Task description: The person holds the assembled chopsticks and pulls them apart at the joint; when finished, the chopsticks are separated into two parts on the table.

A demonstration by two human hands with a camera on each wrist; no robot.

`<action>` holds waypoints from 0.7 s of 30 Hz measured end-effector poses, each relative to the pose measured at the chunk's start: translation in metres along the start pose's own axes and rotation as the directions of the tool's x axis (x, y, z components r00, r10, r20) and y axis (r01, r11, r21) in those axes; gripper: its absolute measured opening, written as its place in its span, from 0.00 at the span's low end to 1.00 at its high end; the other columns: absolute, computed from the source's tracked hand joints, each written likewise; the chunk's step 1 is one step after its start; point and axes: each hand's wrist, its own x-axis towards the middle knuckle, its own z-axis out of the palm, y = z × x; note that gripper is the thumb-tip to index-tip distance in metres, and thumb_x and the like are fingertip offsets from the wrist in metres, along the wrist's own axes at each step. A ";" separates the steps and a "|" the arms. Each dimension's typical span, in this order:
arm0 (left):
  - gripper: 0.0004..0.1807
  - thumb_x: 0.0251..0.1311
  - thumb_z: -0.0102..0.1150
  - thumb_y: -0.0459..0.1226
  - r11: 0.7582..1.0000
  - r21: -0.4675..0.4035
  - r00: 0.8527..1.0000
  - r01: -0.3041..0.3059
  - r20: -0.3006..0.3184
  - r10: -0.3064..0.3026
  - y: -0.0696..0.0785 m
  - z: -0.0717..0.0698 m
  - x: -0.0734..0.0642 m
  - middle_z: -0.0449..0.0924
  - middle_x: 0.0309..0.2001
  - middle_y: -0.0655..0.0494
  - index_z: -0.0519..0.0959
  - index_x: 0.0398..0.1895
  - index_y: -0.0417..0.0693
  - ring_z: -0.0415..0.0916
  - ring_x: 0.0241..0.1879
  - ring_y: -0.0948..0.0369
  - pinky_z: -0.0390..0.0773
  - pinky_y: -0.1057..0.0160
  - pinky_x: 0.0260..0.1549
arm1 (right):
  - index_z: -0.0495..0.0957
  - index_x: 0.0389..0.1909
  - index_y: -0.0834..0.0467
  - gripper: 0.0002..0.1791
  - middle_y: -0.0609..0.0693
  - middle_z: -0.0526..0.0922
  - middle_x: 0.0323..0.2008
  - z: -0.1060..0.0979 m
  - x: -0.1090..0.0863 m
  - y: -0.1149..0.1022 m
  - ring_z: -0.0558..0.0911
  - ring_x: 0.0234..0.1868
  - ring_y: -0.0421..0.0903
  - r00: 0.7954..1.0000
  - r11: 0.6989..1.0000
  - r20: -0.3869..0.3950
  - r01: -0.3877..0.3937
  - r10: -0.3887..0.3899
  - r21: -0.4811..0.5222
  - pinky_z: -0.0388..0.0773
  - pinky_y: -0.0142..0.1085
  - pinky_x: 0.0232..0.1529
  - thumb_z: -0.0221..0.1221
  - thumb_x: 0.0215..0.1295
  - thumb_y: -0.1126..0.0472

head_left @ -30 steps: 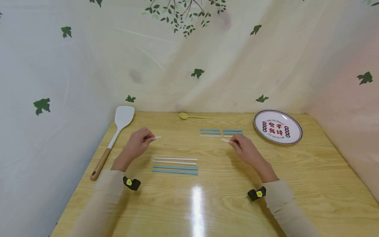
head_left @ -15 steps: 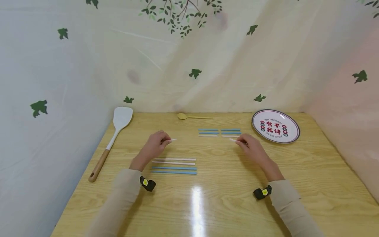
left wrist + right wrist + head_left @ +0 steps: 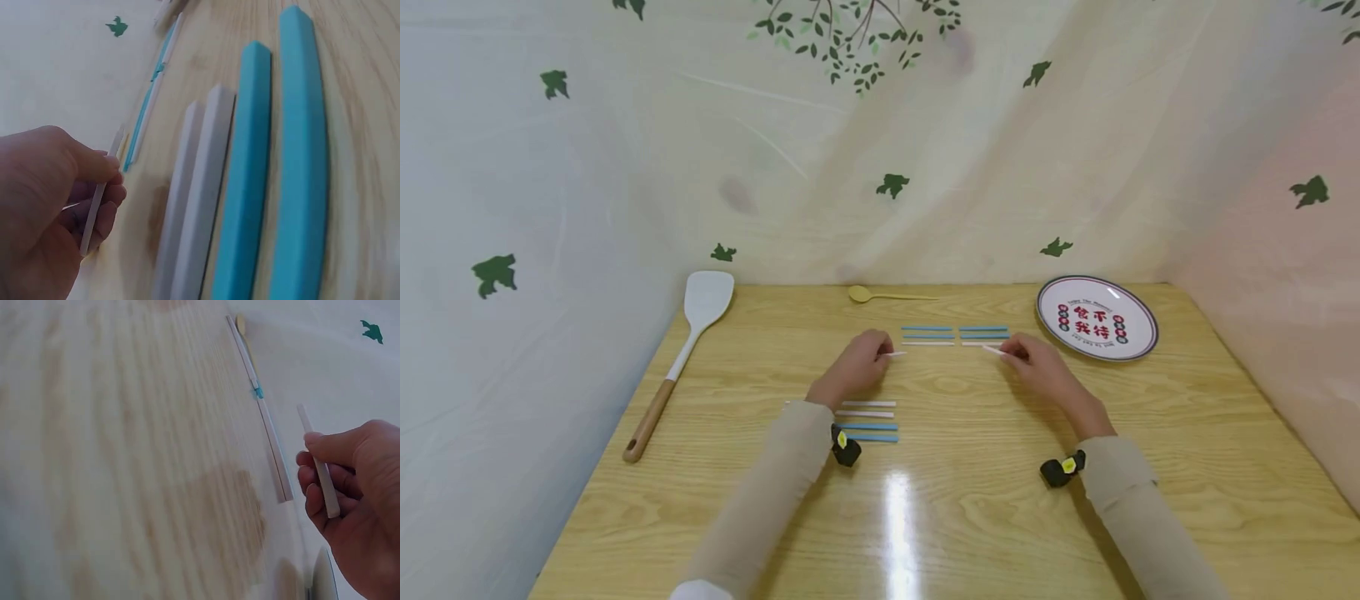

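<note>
My left hand [image 3: 859, 367] pinches a short white stick [image 3: 94, 215] between thumb and fingers, just short of two small side-by-side rows of sticks. Those rows each hold blue sticks [image 3: 983, 328] at the back and a white stick [image 3: 927, 343] in front. To the right, the thumb and fingers of my right hand [image 3: 1043, 373] pinch another short white stick [image 3: 325, 478], its tip close to the right-hand row. Beneath my left forearm lie longer white sticks [image 3: 868, 414] and longer blue sticks [image 3: 874, 438], parallel; the sleeve and wrist hide their left parts.
A white spatula [image 3: 707, 300] with a wooden handle lies along the left side of the wooden table [image 3: 970, 517]. By the back wall rests a yellow spoon [image 3: 861, 294]. A round plate [image 3: 1096, 350] with red characters is at the back right.
My left hand has travelled rightward with its white stick, from left of the long sticks to near the small rows. My right hand has shifted slightly right, still pinching its stick.
</note>
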 end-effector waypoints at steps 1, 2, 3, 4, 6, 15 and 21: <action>0.04 0.63 0.52 0.28 1.000 0.012 1.000 0.000 0.003 0.000 0.002 0.003 0.003 0.72 0.37 0.50 0.76 0.38 0.40 0.68 0.37 0.58 0.73 0.59 0.42 | 0.77 0.42 0.63 0.06 0.58 0.81 0.38 0.000 0.002 0.002 0.77 0.39 0.51 1.000 1.000 0.007 -0.007 0.007 -0.001 0.73 0.43 0.43 0.55 0.68 0.65; 0.04 0.63 0.51 0.28 1.000 0.023 1.000 -0.001 0.005 0.001 0.005 0.007 0.007 0.72 0.37 0.50 0.76 0.38 0.40 0.68 0.37 0.57 0.72 0.59 0.43 | 0.77 0.42 0.63 0.06 0.58 0.81 0.38 0.001 0.004 0.003 0.77 0.40 0.51 1.000 1.000 0.013 -0.010 0.011 -0.005 0.73 0.44 0.44 0.55 0.68 0.65; 0.05 0.64 0.51 0.28 0.999 0.041 1.000 -0.004 0.005 0.004 0.007 0.010 0.010 0.71 0.37 0.50 0.76 0.39 0.40 0.68 0.38 0.58 0.73 0.59 0.43 | 0.77 0.41 0.63 0.06 0.58 0.82 0.38 0.001 0.005 0.003 0.77 0.40 0.51 1.000 1.000 0.018 -0.020 0.020 -0.005 0.73 0.44 0.44 0.55 0.68 0.65; 0.05 0.64 0.50 0.29 0.999 0.052 1.000 -0.004 0.009 0.004 0.009 0.013 0.013 0.70 0.38 0.50 0.76 0.40 0.41 0.68 0.38 0.57 0.73 0.60 0.44 | 0.77 0.41 0.63 0.06 0.58 0.82 0.38 0.001 0.007 0.004 0.77 0.40 0.51 1.000 1.000 0.021 -0.021 0.021 -0.010 0.73 0.45 0.45 0.55 0.69 0.64; 0.07 0.65 0.49 0.28 0.997 0.074 1.000 -0.015 0.016 0.014 0.014 0.018 0.019 0.70 0.39 0.50 0.76 0.41 0.40 0.69 0.39 0.57 0.73 0.59 0.46 | 0.78 0.41 0.63 0.07 0.58 0.82 0.38 0.003 0.011 0.005 0.77 0.41 0.52 0.999 1.000 0.019 -0.029 0.029 -0.012 0.73 0.46 0.46 0.55 0.68 0.64; 0.09 0.67 0.47 0.28 0.998 0.066 1.000 -0.017 0.004 0.017 0.030 0.037 0.031 0.73 0.43 0.50 0.78 0.44 0.42 0.71 0.47 0.53 0.71 0.59 0.52 | 0.80 0.37 0.63 0.06 0.58 0.83 0.37 0.014 0.018 0.006 0.79 0.40 0.51 0.999 0.999 -0.024 0.036 -0.035 0.029 0.74 0.45 0.45 0.61 0.63 0.64; 0.07 0.65 0.51 0.28 0.999 0.004 0.996 -0.033 -0.079 0.033 0.032 0.048 0.035 0.74 0.42 0.50 0.78 0.41 0.41 0.71 0.48 0.53 0.70 0.58 0.53 | 0.82 0.35 0.62 0.03 0.56 0.83 0.35 0.019 0.020 0.008 0.78 0.37 0.49 0.995 0.996 -0.051 0.088 -0.087 0.021 0.74 0.43 0.42 0.62 0.62 0.65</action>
